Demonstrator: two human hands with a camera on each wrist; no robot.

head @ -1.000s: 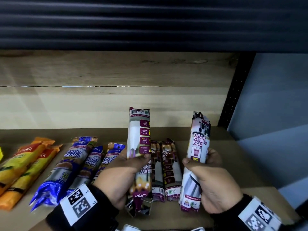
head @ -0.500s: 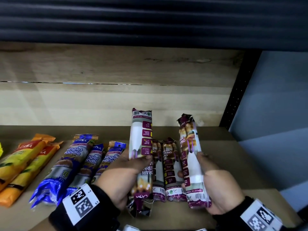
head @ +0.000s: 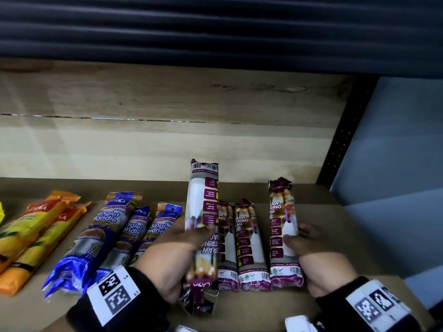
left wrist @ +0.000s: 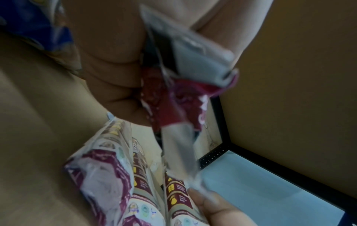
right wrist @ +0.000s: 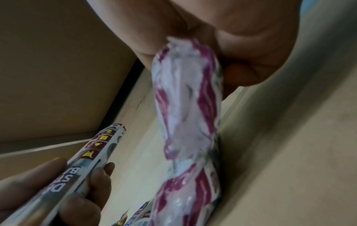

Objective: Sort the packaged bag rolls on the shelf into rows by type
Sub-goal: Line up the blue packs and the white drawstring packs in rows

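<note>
My left hand (head: 182, 245) grips a maroon-and-white drawstring bag roll (head: 202, 202), held upright and upside down above the shelf (head: 323, 224); the left wrist view shows its crimped end (left wrist: 193, 73) by my palm. My right hand (head: 309, 250) holds a second drawstring roll (head: 282, 236), low at the right end of the row; whether it touches the board I cannot tell. Its end (right wrist: 185, 97) fills the right wrist view. Two more drawstring rolls (head: 249, 245) lie flat between my hands. Three blue singlet-handle rolls (head: 100, 236) lie to the left.
Orange and yellow rolls (head: 36, 233) lie at the far left of the shelf. A wooden back panel (head: 167, 144) stands behind the rows. A black perforated upright (head: 340, 133) bounds the shelf on the right, with a pale wall beyond it.
My right hand has turned its drawstring roll over and lowered it down beside the two lying rolls. My left hand has kept its roll upright in nearly the same spot.
</note>
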